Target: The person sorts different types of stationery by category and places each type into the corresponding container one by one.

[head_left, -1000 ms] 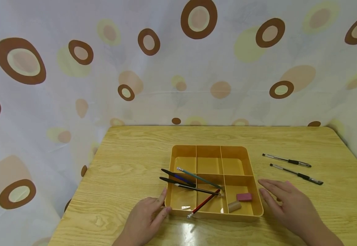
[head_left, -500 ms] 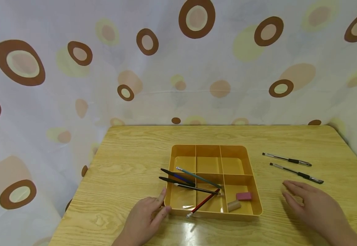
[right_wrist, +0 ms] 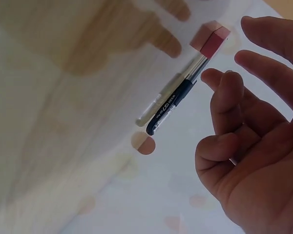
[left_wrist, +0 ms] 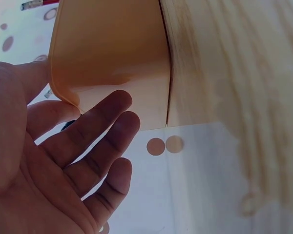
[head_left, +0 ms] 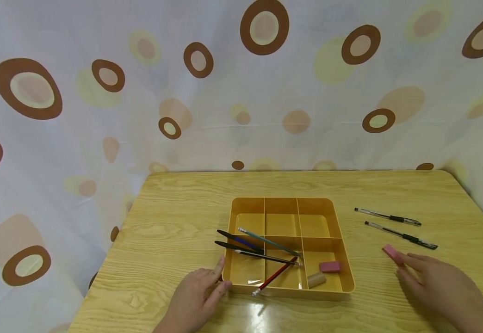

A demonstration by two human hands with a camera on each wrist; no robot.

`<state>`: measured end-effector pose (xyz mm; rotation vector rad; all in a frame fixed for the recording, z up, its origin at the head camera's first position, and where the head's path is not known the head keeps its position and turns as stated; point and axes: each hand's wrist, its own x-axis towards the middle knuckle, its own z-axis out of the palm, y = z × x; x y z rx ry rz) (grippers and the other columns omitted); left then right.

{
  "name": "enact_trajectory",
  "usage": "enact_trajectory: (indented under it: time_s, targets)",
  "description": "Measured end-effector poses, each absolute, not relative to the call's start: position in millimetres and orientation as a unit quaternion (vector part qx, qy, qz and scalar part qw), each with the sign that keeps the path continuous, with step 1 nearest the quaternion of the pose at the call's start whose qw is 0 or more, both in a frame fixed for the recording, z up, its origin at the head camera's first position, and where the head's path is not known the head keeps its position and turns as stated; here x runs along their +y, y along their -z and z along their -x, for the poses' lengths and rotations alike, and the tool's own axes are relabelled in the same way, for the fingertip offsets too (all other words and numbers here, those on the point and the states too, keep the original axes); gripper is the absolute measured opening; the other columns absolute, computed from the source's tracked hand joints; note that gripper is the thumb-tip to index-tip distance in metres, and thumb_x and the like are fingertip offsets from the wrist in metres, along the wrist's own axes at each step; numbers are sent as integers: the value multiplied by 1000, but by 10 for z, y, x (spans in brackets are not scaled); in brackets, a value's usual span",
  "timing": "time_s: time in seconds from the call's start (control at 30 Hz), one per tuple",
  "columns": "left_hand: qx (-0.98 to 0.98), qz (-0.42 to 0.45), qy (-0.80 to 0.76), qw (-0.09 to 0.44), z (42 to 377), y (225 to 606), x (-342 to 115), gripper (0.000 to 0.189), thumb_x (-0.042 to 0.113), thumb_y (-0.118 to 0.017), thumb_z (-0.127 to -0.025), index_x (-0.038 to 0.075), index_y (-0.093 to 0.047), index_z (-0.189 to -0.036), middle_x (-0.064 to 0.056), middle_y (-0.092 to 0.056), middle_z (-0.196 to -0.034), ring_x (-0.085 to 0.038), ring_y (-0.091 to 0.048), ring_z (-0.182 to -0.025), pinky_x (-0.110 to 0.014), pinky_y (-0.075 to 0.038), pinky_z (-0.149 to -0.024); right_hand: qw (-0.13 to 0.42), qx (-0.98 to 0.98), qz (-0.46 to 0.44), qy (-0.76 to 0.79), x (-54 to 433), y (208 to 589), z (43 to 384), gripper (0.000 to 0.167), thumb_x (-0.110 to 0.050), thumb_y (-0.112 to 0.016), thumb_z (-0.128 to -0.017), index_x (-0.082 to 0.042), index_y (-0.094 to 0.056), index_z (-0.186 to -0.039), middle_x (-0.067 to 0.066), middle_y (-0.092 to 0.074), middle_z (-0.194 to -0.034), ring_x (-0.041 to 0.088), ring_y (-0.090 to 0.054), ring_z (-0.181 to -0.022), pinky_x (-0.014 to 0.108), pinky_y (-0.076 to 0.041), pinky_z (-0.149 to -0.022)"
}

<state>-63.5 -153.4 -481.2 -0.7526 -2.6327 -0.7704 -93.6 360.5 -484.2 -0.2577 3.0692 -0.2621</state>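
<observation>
My left hand (head_left: 197, 296) rests at the near left corner of a yellow divided tray (head_left: 289, 292), thumb by its front wall and index finger on its side. In the left wrist view the other fingers of that hand (left_wrist: 83, 141) spread loosely beside the tray wall (left_wrist: 112, 44). My right hand (head_left: 439, 282) is right of the tray, close to a pink eraser (head_left: 391, 253) on the table. The right wrist view has this eraser (right_wrist: 216, 41) apart from the fingertips, and the right hand (right_wrist: 254, 126) holds nothing, its fingers loosely bent.
A pink eraser (head_left: 330, 267) and a brown eraser (head_left: 316, 280) lie in the tray's near right compartment. Two capped pens (head_left: 241, 249), a teal pencil (head_left: 270, 241), a black pencil (head_left: 266, 256) and a red-black pencil (head_left: 276, 276) lie across other compartments. Two clear pens (head_left: 401, 235) lie right.
My right hand has moved rightward from the tray's side, and the pink eraser it mostly hid now shows on the table. The left hand and the tray have kept their place.
</observation>
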Motion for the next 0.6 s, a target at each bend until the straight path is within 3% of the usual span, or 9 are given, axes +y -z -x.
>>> enact_trajectory:
  time_s: [0.1, 0.27, 0.43, 0.6]
  targets:
    - [-917, 258, 269, 143, 634, 4810, -1537, 47, 25, -69, -101, -5, -62, -137, 21, -54, -65, 10, -40, -65, -27, -56, -71, 39, 992, 80, 91, 3625, 4826, 946, 43, -29, -71, -98, 0, -71, -129, 26, -74, -113, 40, -73, -90, 61, -55, -69]
    - [-918, 252, 272, 139, 638, 4812, -1538, 48, 27, -68, -101, -4, -62, -137, 22, -50, -65, 10, -38, -65, -26, -55, -70, 49, 991, 77, 102, 3627, 4814, 957, 36, -27, -70, -99, -3, -73, -126, 8, -75, -85, 18, -63, -70, 49, -52, -59]
    - [-916, 256, 271, 147, 644, 4824, -1539, 48, 26, -70, -100, -4, -62, -137, 22, -47, -64, 10, -31, -62, -22, -50, -66, 48, 991, 75, 100, 3623, 4821, 950, 38, -26, -69, -100, -3, -71, -130, -5, -63, -65, 13, -53, -62, 44, -49, -55]
    - [-912, 260, 274, 158, 644, 4832, -1530, 48, 25, -72, -98, -4, -63, -136, 21, -49, -64, 11, -30, -62, -20, -47, -64, 45, 992, 76, 93, 3619, 4835, 942, 41, -24, -68, -101, -5, -67, -136, -8, -49, -56, 14, -44, -57, 38, -42, -54]
